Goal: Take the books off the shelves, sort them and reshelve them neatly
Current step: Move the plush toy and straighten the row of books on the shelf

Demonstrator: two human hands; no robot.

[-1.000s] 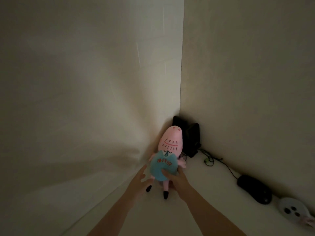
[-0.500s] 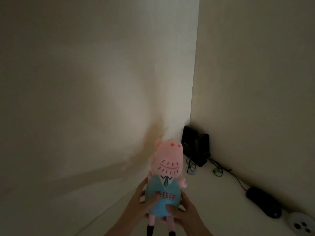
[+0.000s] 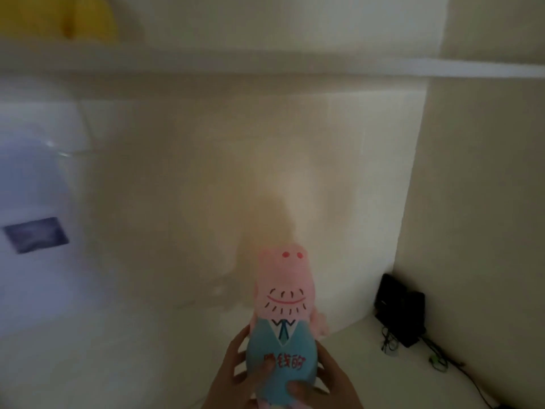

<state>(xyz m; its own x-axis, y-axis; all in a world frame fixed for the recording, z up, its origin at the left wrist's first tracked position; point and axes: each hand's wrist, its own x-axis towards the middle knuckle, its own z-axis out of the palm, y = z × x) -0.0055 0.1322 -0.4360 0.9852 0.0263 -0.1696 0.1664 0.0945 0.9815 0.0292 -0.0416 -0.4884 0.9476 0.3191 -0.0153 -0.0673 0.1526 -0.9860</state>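
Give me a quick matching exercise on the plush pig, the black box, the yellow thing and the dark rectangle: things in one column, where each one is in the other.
Things
1. plush pig
2. black box
3. yellow thing
4. dark rectangle

Places
A. above the shelf board, top left
B. in the back right corner
C. on the pale blurred surface at far left
D. gripped by the left hand and right hand

Pairs: 1-D, 2-B, 3-A, 4-C
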